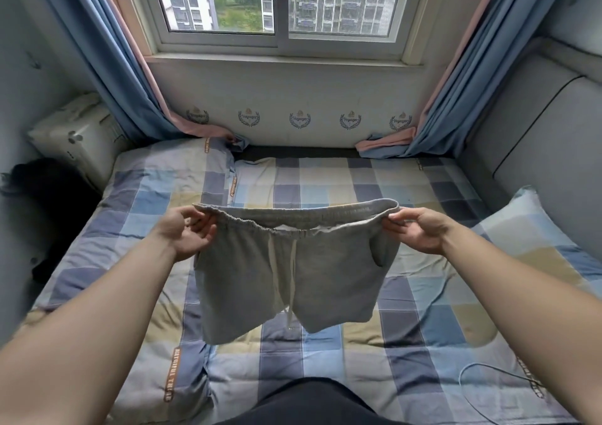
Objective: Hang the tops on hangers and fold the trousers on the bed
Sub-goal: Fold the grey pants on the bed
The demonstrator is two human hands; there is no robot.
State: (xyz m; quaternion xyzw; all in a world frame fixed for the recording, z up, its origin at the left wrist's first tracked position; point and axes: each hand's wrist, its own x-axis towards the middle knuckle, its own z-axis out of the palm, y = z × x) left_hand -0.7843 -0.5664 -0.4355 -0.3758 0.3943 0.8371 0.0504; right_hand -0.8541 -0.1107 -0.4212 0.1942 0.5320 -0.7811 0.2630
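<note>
Grey drawstring shorts [325, 281] hang spread out in the air above the bed [423, 343], which has a checked blue, beige and navy cover. My left hand [187, 234] pinches the left end of the elastic waistband. My right hand [415, 232] pinches the right end. The waistband is stretched level between them, and both legs hang down clear of the cover. Two white drawstrings dangle down the front. No tops or hangers are in view.
A checked pillow [527, 229] lies at the bed's right edge beside a grey padded headboard [547, 138]. A dark garment heap [42, 203] and a white box [78, 134] sit at the left. Blue and pink curtains [130, 99] frame the window. A thin cable [479, 389] crosses the cover near right.
</note>
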